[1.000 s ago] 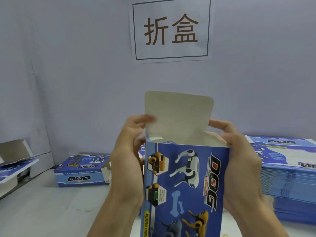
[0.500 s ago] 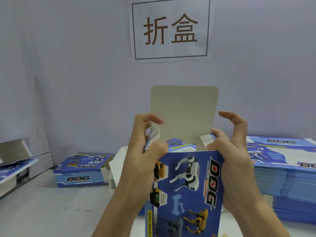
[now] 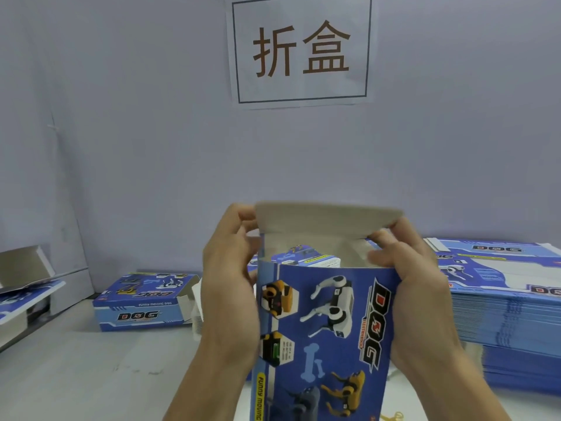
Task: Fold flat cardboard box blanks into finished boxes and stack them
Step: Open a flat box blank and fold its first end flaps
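Nearest, both hands grip an upright blue DOG toy box (image 3: 324, 323) above the tabletop (image 3: 76, 375): the left hand (image 3: 230, 287) and right hand (image 3: 422, 299) pinch its grey top flap (image 3: 328, 220), bent over the opening. Farther right sits a stack of flat blanks (image 3: 504, 305); far left lies a folded box (image 3: 142, 302), below a wall sign (image 3: 300, 50).

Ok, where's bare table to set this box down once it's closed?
Bare table lies front left, before the finished box and left of the left hand. The right is crowded: the stack of flat blanks fills it beside the right hand.
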`<state>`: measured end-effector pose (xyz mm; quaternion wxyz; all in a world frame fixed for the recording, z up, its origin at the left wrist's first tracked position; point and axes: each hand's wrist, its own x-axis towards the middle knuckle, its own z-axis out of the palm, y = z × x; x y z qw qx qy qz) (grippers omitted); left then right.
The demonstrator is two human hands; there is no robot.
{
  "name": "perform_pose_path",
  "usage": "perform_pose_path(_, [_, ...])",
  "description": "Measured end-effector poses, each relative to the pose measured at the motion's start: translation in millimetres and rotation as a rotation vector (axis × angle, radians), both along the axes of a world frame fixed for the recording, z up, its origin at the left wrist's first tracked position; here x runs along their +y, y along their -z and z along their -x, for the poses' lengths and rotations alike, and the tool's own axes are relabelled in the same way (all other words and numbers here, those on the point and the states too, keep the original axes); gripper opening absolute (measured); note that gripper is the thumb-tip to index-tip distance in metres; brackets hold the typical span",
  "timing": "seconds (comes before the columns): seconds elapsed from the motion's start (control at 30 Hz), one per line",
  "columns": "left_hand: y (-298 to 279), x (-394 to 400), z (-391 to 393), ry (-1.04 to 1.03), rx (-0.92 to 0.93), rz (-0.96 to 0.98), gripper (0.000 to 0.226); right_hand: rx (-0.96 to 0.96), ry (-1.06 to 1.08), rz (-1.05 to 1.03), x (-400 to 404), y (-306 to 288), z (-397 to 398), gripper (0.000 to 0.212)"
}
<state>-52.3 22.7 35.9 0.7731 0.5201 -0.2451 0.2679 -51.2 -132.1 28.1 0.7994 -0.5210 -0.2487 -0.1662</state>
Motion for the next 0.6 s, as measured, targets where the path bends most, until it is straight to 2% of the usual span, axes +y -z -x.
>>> perform_pose_path(0.13, [2,4,1,0.062,0.071,0.050,0.035,0.043,-0.088,-0.107,-3,4,1,0.042])
perform_pose_path(0.17, [2,4,1,0.034,0.069,-0.009,0.031,0.047,-0.049,-0.031,-3,4,1,0.040])
perform_pose_path(0.23, [3,5,1,-0.060,0.018,-0.197,0.014,0.019,0.029,0.123,-4,4,-1,0.021])
perform_pose_path(0.27, [3,6,1,-0.078,-0.006,-0.276,0.012,-0.001,0.034,0.146,-4,3,-1,0.011])
perform_pose_path(0.37, [2,13,3,-0.011,-0.008,-0.393,0.022,-0.054,0.031,0.149,-8,3,0,0.016])
perform_pose_path(0.47, [-2,13,7,-0.035,-0.022,-0.460,0.018,-0.075,-0.010,0.165,-16,5,-2,0.027])
perform_pose_path(0.53, [-3,8,9,-0.077,-0.013,-0.436,0.016,-0.063,-0.110,0.163,-17,6,0,0.034])
perform_pose_path(0.6, [-5,5,10,-0.098,-0.021,-0.414,0.023,-0.053,-0.196,0.126,-15,4,-4,0.029])
